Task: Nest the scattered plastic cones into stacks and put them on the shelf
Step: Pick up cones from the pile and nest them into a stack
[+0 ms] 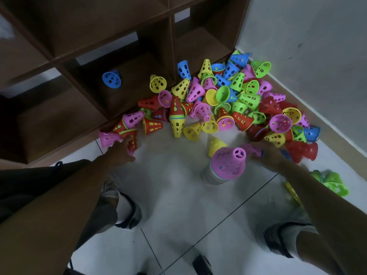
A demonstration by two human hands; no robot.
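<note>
You are handling light, stiff, holed cones (206, 100); beside the stack (226, 167), your right hand (264, 155) is blurring, its fingers unreadable; your left hand (121, 150) is reaching a pink cone (108, 138), grip unclear; take rims.

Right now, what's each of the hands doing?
Left hand: reaching to the red cone at the pile's edge; grip cannot be told.
Right hand: blurred, at a pink cone; grip cannot be told.

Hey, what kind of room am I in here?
Probably a playroom or sports storeroom corner: a dark wooden cubby shelf, a pale tiled floor and a heap of perforated plastic cones against the wall.
</note>
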